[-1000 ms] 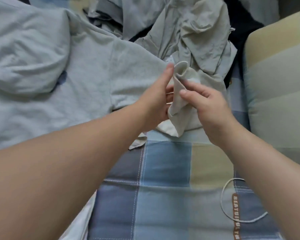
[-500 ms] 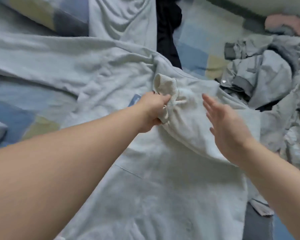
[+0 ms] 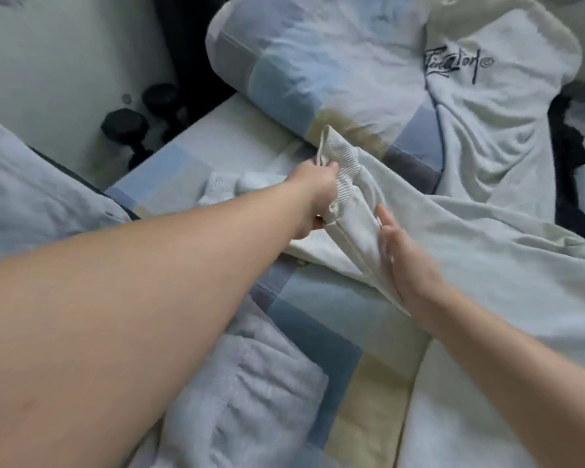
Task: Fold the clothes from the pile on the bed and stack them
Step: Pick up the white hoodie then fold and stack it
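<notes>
Your left hand [image 3: 313,194] grips the cuff [image 3: 343,163], now drawn outward | right hand [image 3: 406,265], fingers straight, now touches the sleeve [image 3: 355,238] | sleeve fold likely next

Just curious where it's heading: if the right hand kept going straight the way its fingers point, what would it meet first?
Probably the ribbed cuff of the pale sleeve, which the left hand grips; the right hand is stretched along that sleeve. Depth is unclear.
</notes>
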Tool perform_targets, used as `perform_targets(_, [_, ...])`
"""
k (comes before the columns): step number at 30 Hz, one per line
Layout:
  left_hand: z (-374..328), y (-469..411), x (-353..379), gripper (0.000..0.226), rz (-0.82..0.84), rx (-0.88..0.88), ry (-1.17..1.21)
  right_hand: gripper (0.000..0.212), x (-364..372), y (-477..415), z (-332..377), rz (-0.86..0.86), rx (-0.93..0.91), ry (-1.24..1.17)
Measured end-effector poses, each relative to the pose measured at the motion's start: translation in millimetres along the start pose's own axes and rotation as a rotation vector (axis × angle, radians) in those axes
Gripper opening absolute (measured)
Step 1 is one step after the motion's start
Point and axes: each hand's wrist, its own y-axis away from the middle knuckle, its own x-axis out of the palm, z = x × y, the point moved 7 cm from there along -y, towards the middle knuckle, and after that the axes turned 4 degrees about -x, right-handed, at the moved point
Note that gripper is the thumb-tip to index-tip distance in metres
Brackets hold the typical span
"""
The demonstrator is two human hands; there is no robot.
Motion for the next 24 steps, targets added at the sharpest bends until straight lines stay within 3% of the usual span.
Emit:
perform_targets(1, [-5.8,-8.6,-24.2,0.030,-0.030,-0.006,-0.002,0.086,20.7,-16.1,7.7,0.019,-0.007,0.020])
perform_targets(6, [-17.1,-46.0,-130.4,0.025,-0.179,-0.106,-0.083,0.055,106.3,-72.6,23.9,0.071,0.031,0.098])
perform_targets(9, [-13.3,-59.8,-166.5,0.016,-0.190,-0.158,-0.168,0.048,142.4,-97.3,24.8,0.076,0.081,0.102])
perform_targets(14, [0.6,-82.3,-194.9,0.025,-0.276,-0.192,-0.428,0.050,175.1,-112.1,15.8,0.127,0.192,0.047])
perform_targets(17, [-11.0,-83.2,-188.8,0.057,-0.372,-0.096,-0.754,0.046,158.1,-99.2,15.7,0.158,0.229,-0.065])
perform_targets(20, [-37.7,-66.7,-152.1,0.075,-0.458,0.152,-1.033,0.045,105.4,-82.3,6.7,0.120,0.212,-0.047])
perform_targets(24, [-27.9,-52.5,-44.3,0.059,-0.159,0.351,-1.217,0.042,-8.4,-52.0,-39.1,-0.080,0.268,0.030])
